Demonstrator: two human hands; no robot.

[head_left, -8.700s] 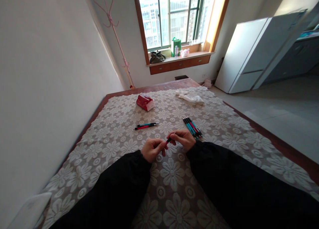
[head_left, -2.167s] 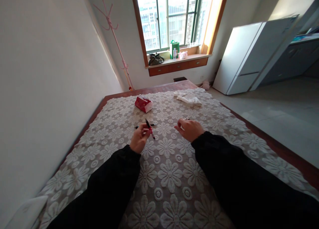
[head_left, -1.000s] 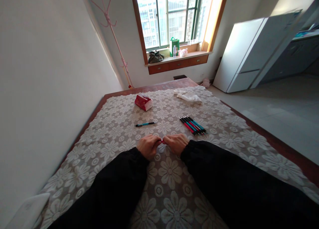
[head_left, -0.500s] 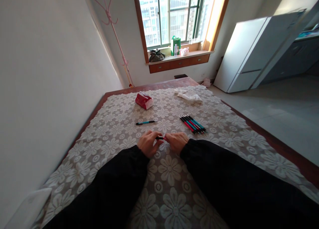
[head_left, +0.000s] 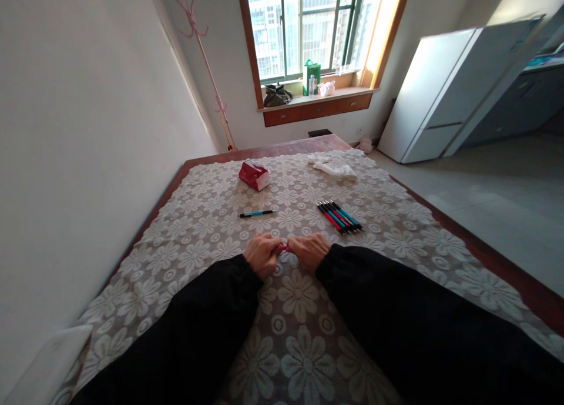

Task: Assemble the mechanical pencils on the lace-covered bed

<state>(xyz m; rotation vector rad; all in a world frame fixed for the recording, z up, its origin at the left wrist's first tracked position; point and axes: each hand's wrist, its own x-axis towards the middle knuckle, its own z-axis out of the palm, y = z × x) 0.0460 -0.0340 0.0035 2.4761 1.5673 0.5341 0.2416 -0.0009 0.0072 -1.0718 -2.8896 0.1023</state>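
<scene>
Between my two hands is a red and black pen (head_left: 285, 247), mostly hidden by the fingers, with a short red stretch showing. My left hand (head_left: 263, 255) is closed around one end of it. The other end sits in the pinched fingers of my right hand (head_left: 309, 251). A blue and black pen (head_left: 257, 214) lies alone on the cloth just beyond my left hand. Past my right hand, several red, blue and black pens (head_left: 339, 217) lie side by side in a slanted row, their pale tips pointing away from me.
A lace tablecloth (head_left: 299, 367) with a flower pattern covers the wooden table (head_left: 255, 153). Farther back lie a red tissue pack (head_left: 254, 176) and a crumpled white plastic bag (head_left: 335, 168). A wall borders the left side. A white object (head_left: 48, 364) sits at the near left corner.
My left fingers have closed over the black part of the pen that showed before, and a red part now shows between the hands. The hands have drawn slightly closer together.
</scene>
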